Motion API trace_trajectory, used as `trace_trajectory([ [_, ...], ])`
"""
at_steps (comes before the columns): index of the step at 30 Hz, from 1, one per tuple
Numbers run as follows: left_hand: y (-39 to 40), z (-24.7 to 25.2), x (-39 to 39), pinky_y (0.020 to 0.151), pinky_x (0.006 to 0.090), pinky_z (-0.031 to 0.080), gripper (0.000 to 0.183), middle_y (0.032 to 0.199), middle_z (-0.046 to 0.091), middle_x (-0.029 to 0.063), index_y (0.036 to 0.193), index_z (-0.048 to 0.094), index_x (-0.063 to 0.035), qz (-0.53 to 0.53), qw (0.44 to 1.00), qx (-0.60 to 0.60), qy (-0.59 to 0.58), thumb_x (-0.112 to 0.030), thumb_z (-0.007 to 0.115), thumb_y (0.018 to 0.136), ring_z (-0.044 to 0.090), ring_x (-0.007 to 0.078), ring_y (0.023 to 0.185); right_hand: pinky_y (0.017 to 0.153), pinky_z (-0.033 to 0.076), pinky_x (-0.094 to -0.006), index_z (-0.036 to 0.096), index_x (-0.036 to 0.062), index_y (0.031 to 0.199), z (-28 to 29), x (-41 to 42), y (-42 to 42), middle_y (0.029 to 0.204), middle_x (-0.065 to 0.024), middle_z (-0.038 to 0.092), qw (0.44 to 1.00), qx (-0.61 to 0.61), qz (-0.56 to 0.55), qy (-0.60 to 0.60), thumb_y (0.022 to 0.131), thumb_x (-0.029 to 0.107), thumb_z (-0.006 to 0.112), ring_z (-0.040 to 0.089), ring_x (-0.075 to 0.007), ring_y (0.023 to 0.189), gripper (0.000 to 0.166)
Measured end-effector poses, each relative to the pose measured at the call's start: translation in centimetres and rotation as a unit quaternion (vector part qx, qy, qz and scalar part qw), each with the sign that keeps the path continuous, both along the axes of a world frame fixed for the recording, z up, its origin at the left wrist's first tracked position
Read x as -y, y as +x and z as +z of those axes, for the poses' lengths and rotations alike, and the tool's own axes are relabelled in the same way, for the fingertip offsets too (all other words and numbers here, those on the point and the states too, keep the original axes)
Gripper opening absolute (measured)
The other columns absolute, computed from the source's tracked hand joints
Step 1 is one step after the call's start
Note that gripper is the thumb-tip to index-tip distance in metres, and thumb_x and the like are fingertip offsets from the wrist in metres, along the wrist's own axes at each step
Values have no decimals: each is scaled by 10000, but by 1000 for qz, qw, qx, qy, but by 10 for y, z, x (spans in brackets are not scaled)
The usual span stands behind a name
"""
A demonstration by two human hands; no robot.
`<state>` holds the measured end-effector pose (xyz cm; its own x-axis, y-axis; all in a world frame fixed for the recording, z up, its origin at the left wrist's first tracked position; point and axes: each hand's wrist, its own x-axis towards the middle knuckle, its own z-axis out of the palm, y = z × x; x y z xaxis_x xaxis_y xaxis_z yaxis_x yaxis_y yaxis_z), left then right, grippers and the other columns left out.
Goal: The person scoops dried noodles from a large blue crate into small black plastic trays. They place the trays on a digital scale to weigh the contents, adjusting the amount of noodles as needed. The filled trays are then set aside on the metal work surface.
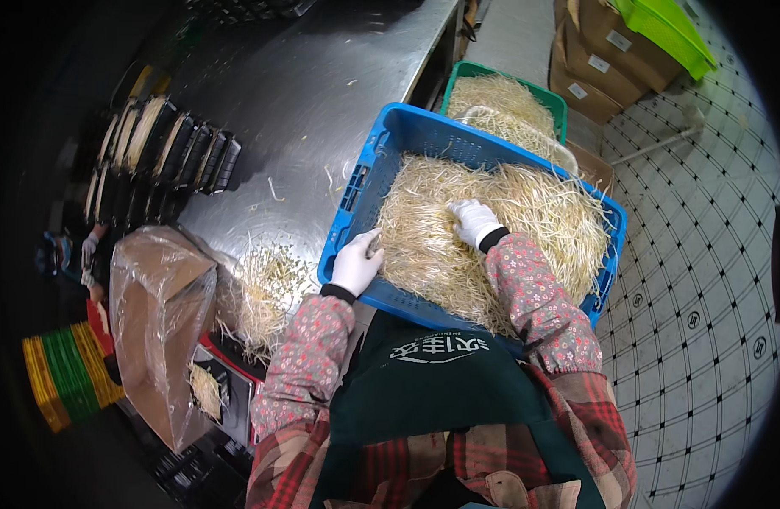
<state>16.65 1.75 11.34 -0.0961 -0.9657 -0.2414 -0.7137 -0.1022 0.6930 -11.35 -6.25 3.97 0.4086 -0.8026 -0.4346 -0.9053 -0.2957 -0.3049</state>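
Note:
A blue plastic crate (348, 245) sits tilted before me, holding a thick heap of pale bean sprouts (428, 184). My right hand (476, 223), in a white glove, has its fingers curled into the middle of the heap, and their tips are partly hidden among the stems. At the crate's left side, my white-gloved left hand (355, 264) reaches over the wall. Its thumb and fingers are apart, touching the left edge of the sprouts.
Left of the crate, loose sprouts (269, 286) lie on a steel table (288, 95). Near them stand a plastic-lined carton (161, 318), a scale (228, 388) and stacked black trays (167, 153). Behind is a green crate (558, 108) of sprouts. Another person's gloved hand (90, 245) shows far left.

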Motion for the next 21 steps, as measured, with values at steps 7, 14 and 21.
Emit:
trace_trajectory([
  [7,12,24,-96,788,211,520,318,1099,689,80,1242,610,-3,261,919,-296,2,-49,622,928,644,84,875,1159,226,-536,96,79,1545,27,-7,48,1596,-140,197,996,-66,44,37,520,548,890,208,-330,1466,1379],
  [14,22,38,-164,803,228,518,289,1087,693,80,1218,631,-29,278,924,-260,-26,-57,614,931,652,96,897,946,427,-438,669,92,1073,-37,-21,40,1142,-104,611,980,107,78,-147,738,294,751,539,-315,1095,400],
  [21,52,72,-219,761,260,542,273,1027,688,66,1185,653,-66,198,965,-137,-105,-114,636,916,675,141,868,1015,441,-341,584,-1,1234,-77,-6,5,1234,-111,612,895,353,-177,-207,819,51,751,571,-205,1133,450],
])
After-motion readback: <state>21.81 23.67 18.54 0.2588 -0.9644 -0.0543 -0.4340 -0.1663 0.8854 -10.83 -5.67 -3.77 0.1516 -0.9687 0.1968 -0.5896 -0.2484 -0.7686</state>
